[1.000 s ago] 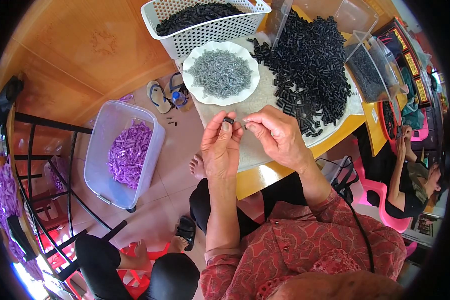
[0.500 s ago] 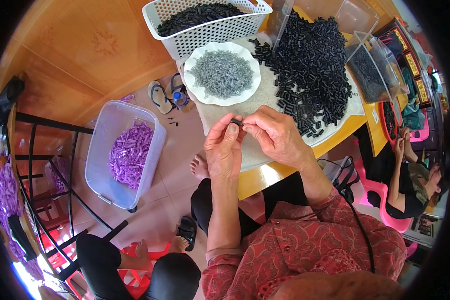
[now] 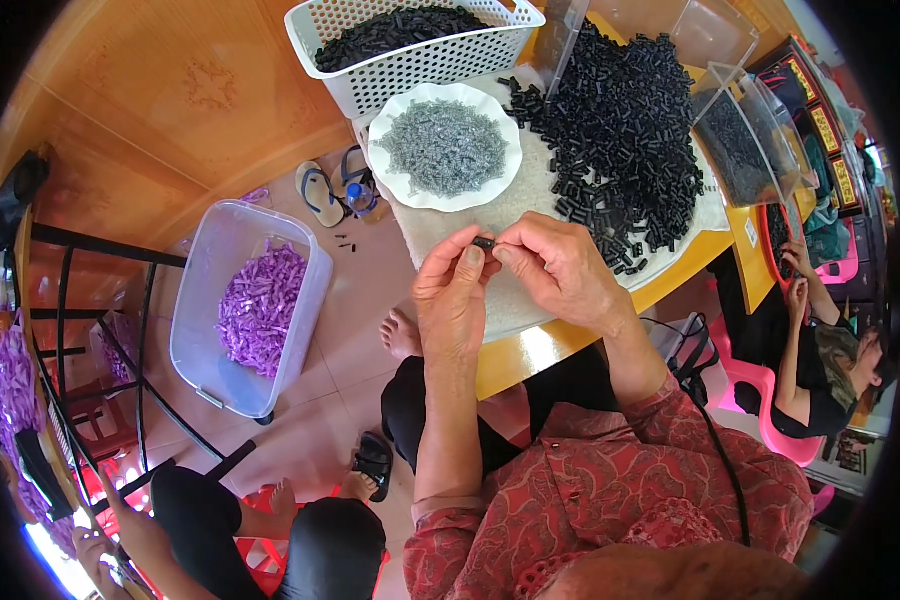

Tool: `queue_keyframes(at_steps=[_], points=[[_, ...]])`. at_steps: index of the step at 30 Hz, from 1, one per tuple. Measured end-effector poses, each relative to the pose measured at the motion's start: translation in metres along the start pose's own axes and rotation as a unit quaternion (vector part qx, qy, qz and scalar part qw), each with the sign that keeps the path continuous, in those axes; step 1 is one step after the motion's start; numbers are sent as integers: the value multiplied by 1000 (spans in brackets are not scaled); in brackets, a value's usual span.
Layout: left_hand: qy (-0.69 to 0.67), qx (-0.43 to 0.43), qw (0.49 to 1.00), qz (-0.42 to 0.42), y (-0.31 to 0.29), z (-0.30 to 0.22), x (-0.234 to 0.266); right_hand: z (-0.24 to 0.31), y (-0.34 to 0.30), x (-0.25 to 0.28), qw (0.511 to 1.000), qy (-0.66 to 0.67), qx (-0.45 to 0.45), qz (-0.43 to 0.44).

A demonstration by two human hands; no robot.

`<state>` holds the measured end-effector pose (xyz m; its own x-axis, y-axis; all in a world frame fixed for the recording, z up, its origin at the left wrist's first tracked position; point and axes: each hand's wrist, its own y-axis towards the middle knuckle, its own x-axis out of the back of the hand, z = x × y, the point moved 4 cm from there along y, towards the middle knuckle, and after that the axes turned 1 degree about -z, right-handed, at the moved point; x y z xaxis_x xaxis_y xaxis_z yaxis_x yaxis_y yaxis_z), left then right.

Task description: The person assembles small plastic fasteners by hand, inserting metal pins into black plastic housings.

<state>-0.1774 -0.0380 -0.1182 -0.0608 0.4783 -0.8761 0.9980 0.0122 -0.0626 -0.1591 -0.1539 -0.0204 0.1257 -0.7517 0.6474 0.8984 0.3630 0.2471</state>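
Over the table's near edge, my left hand (image 3: 453, 290) pinches a small black plastic piece (image 3: 483, 243) between thumb and fingers. My right hand (image 3: 560, 268) has its thumb and forefinger pressed together at the right end of that piece; anything held there is too small to make out. Just beyond sits a white plate with a wavy rim (image 3: 395, 186), heaped with tiny clear parts (image 3: 445, 148). To the right spreads a large pile of short black pieces (image 3: 625, 135) like the one in my fingers.
A white perforated basket (image 3: 420, 82) of black pieces stands behind the plate. Clear bins (image 3: 745, 145) border the pile. On the floor at left is a clear tub (image 3: 195, 330) with purple pieces (image 3: 260, 310). Other people sit at lower left and far right, near a black metal rack (image 3: 110, 245).
The black piece has turned a little in my left fingers, and my right hand has shifted slightly. At lower left, another person's hands have come into view.
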Motion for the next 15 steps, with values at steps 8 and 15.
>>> queue_keyframes(at_steps=[8,15], points=[[5,20,1000,3,0,1,-2,1,6,5,999,9,-35,30],[-114,81,990,12,0,7,-2,-9,1,-2,975,187,-120,28]])
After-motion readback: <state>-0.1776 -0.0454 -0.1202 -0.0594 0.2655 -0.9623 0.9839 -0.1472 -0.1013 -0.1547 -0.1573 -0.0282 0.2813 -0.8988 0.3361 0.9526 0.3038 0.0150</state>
